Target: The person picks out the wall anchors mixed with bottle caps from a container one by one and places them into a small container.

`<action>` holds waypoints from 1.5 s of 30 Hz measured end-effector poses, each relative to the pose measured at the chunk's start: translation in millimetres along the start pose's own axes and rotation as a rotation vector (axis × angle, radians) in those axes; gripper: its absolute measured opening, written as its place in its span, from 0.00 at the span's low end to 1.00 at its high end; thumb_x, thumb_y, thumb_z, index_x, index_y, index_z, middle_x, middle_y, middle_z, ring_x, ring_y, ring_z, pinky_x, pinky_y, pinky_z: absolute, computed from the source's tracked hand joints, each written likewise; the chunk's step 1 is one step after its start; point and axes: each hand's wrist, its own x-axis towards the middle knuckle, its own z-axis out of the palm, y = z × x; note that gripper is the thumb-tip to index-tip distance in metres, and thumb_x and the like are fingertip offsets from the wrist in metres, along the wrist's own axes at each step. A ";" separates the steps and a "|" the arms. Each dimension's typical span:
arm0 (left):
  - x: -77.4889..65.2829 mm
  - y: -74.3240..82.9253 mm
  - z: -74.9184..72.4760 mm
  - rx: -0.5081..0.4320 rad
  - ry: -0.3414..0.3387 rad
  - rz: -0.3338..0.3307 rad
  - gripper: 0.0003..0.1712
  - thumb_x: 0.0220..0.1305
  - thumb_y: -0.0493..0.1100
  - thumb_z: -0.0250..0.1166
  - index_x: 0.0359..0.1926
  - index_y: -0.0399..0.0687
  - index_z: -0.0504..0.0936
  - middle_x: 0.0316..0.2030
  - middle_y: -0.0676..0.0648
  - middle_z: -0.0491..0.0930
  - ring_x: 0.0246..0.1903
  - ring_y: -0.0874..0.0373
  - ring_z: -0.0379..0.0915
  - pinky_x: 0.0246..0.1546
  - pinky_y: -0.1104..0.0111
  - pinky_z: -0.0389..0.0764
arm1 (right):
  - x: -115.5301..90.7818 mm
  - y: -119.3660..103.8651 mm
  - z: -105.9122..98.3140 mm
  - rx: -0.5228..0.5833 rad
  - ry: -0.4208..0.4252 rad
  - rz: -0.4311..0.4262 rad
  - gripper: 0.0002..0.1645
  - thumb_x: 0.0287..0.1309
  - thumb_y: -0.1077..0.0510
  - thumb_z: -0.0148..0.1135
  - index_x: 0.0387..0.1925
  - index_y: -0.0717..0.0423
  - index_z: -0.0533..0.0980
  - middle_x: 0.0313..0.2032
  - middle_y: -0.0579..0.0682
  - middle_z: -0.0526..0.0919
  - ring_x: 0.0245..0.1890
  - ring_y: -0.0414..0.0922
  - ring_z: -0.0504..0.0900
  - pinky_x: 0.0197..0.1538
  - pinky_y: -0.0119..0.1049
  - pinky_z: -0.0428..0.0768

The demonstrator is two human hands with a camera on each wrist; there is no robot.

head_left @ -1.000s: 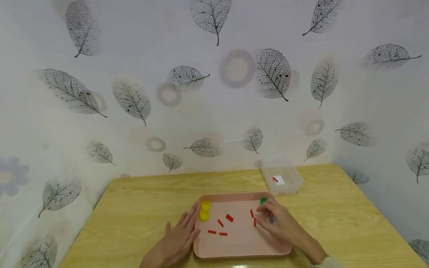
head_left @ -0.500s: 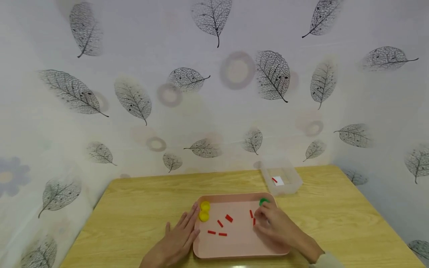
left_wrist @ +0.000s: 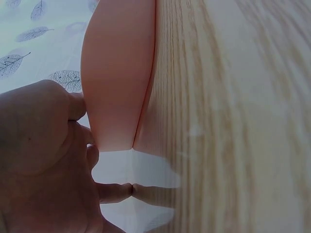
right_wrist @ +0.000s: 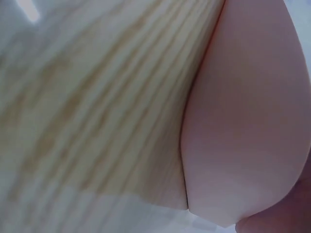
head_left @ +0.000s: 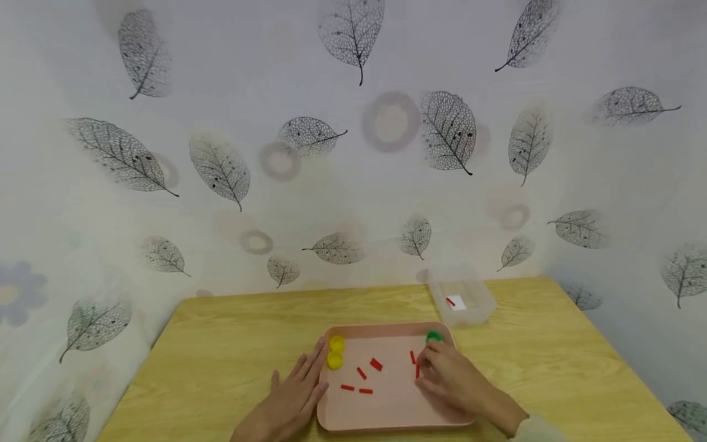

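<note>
A pink tray [head_left: 386, 423] lies on the wooden table. Along its left rim rests my left hand [head_left: 289, 393], fingers extended; the left wrist view shows fingertips at the tray's wall [left_wrist: 119, 73]. Over the tray's right side, my right hand [head_left: 455, 374] has bent fingers, its thumb and forefinger beside a short red stick [head_left: 417, 371]. Whether they pinch it, I cannot tell. Another red stick [head_left: 412, 357] lies just above. More red sticks [head_left: 361, 372] are scattered left of centre, with a wider red piece [head_left: 376, 364]. The right wrist view mostly shows the tray's outer wall [right_wrist: 243, 111].
Two yellow round pieces [head_left: 335, 360] sit in the tray's upper left corner. A green round piece [head_left: 433, 336] is in the upper right corner, partly behind the right hand. Behind the tray stands a translucent box [head_left: 475, 313] containing a red stick and a white card.
My right hand has shifted slightly left and its fingers have closed in around the red stick. A clear round piece seen earlier is now covered by it. My left hand stays put.
</note>
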 end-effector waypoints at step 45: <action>-1.3 -1.0 1.6 0.002 0.012 0.000 0.36 0.71 0.66 0.28 0.75 0.64 0.37 0.74 0.61 0.33 0.70 0.44 0.45 0.50 0.24 0.41 | -7.9 10.8 -15.8 0.161 0.201 -0.023 0.14 0.45 0.61 0.72 0.33 0.46 0.76 0.44 0.43 0.76 0.36 0.36 0.75 0.34 0.26 0.76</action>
